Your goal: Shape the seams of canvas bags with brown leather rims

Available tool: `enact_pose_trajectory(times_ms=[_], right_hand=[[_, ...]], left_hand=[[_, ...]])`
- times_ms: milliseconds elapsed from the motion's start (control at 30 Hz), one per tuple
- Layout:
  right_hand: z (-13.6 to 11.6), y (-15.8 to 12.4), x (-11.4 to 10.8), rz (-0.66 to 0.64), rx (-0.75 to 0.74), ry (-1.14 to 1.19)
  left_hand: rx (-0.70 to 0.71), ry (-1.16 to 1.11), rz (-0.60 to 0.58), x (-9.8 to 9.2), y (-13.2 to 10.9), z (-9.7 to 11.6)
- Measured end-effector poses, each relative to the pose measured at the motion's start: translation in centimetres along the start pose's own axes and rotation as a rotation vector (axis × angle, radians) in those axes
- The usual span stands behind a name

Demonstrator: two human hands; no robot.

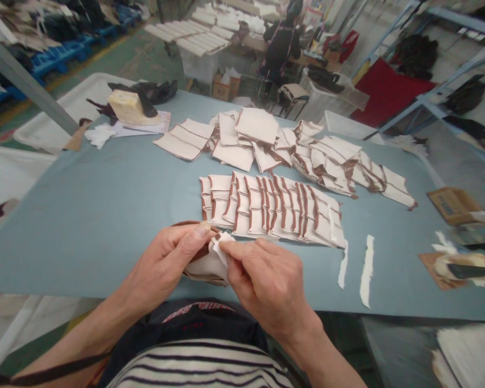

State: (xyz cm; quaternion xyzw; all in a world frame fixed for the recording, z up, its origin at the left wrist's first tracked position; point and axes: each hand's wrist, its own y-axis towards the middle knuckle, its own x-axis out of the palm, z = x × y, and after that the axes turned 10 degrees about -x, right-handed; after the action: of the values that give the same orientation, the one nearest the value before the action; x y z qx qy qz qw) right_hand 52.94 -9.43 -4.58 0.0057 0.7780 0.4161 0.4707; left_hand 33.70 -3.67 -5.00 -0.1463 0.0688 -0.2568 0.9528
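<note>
Near the table's front edge, my left hand [172, 256] is closed on a cream fabric piece with brown edging [206, 268], thumb on top at its edge. My right hand [267, 275] pinches a small white strip [223, 242] against that same edge, thumb and index finger together. My fingers cover part of the piece. Just beyond my hands lies an overlapping row of cream pieces with brown edges [270, 207]. Two loose white strips lie to the right, one at the row's end and another white strip [367, 272] farther out.
A loose heap of cream pieces [256, 126] spreads across the back of the blue table [105, 215]. At the back left stands a yellowish block [127, 108]. A pot with a dark handle [461, 268] sits on cardboard at right. Beyond, a person [283, 46] sits among piled work.
</note>
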Motion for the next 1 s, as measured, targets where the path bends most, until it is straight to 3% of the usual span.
enact_pose_trajectory(times_ms=[300, 567, 733, 867, 1000], right_hand=[[-0.7, 0.0, 0.5, 0.069, 0.039, -0.019], [-1.1, -0.6, 0.9, 0.109, 0.085, 0.05], [-1.3, -0.6, 0.4, 0.131, 0.128, 0.071], [-1.4, -0.7, 0.1, 0.149, 0.147, 0.122], [-1.4, -0.9, 0.5, 0.153, 0.167, 0.145]], left_hand=[[-0.042, -0.048, 0.022, -0.4, -0.3, -0.3], [-0.055, -0.081, 0.082, 0.6, -0.3, -0.1], [-0.052, -0.102, -0.011, 0.7, -0.6, 0.2], [-0.021, -0.026, -0.011, 0.7, -0.8, 1.1], [0.064, 0.106, 0.06, 0.8, -0.7, 2.0]])
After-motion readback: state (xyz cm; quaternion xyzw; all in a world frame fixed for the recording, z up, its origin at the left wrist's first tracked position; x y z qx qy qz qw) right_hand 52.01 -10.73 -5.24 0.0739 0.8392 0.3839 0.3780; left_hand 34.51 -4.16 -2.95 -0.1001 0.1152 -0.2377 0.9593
